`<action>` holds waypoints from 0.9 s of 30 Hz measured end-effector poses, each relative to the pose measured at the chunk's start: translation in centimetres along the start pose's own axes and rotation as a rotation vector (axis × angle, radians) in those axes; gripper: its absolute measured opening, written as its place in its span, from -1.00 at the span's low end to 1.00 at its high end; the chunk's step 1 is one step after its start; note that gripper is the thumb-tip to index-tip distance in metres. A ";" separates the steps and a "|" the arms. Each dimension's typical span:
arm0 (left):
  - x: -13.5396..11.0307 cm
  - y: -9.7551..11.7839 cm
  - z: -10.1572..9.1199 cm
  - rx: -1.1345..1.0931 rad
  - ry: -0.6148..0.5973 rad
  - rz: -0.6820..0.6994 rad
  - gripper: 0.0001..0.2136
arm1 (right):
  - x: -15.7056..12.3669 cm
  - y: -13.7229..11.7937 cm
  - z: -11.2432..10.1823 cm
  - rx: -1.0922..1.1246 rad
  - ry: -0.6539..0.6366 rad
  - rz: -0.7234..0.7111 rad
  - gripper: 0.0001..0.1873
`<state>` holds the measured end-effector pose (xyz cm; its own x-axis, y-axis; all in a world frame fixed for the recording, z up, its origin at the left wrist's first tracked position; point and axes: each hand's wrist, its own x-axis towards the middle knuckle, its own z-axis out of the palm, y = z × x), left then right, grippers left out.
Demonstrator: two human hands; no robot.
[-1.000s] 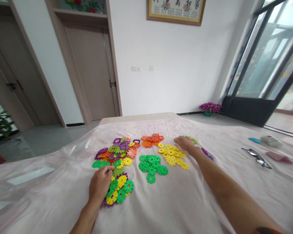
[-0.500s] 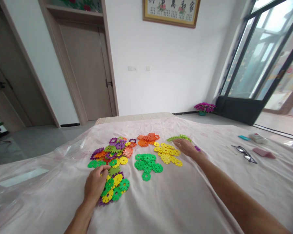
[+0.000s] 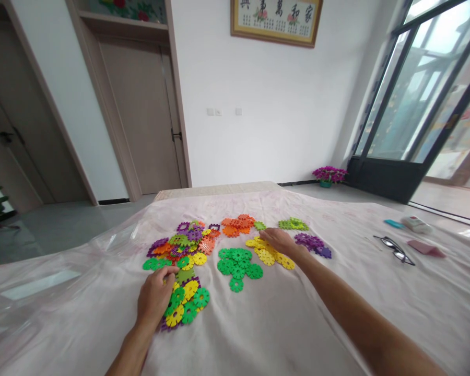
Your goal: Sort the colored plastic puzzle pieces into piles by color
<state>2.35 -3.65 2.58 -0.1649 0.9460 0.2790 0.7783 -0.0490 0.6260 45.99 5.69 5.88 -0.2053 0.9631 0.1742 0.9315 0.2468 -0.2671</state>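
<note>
My left hand [image 3: 155, 295] rests on the near part of a mixed pile, its fingers curled. Its fingertips meet an olive-green square piece [image 3: 185, 275], beside yellow and green flower-shaped plastic discs [image 3: 188, 312]; whatever it pinches is hidden. Over the yellow discs [image 3: 267, 256] reaches my right hand [image 3: 280, 241], fingers together. At its fingertips shows a light-green interlocking piece [image 3: 259, 225], apparently pinched. A green disc pile [image 3: 237, 263] lies between the hands. Orange pieces [image 3: 238, 224] are behind it; purple pieces [image 3: 313, 244] and light-green pieces [image 3: 293, 224] lie to the right.
The mixed pile [image 3: 194, 234] continues beyond my left hand. A pale cloth [image 3: 278, 318] covers the surface, with clear plastic [image 3: 43, 279] at left. Glasses [image 3: 394, 249], a pink cloth [image 3: 426, 247], a white packet [image 3: 416, 224] and a blue item [image 3: 394, 223] lie at right.
My right hand has moved left and slightly nearer, from the light-green pile to above the yellow discs, uncovering the purple pieces. A light-green piece now shows at its fingertips. My left hand stays put.
</note>
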 end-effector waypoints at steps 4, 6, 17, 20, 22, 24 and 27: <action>0.0 0.1 0.0 0.007 -0.012 -0.012 -0.71 | 1.3 -0.1 -0.5 -0.037 0.065 0.001 -0.46; 0.0 0.1 0.0 0.003 -0.015 -0.012 -0.71 | 2.3 -0.3 -0.2 -0.056 0.019 0.030 -0.48; 0.2 0.1 0.0 -0.012 -0.013 -0.022 -0.71 | 2.1 3.2 -2.3 -0.105 0.150 0.327 -0.47; 0.2 -0.1 0.0 -0.044 -0.003 -0.042 -0.71 | 0.6 4.1 -2.8 -0.137 0.247 0.376 -0.50; 0.2 -0.4 0.2 -0.076 0.020 -0.046 -0.72 | -0.4 3.9 -2.2 -0.117 0.295 0.311 -0.54; 0.2 -0.8 0.3 -0.101 0.047 -0.052 -0.72 | -1.4 3.0 -1.1 -0.046 0.283 0.182 -0.58; 0.1 -1.3 0.4 -0.127 0.100 -0.083 -0.70 | -2.8 1.8 0.5 0.110 0.188 0.030 -0.56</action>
<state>1.52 -3.35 1.50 -0.2896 0.9122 0.2898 0.6780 -0.0181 0.7348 48.06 3.45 4.48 -0.1088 0.9359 0.3352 0.8958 0.2384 -0.3751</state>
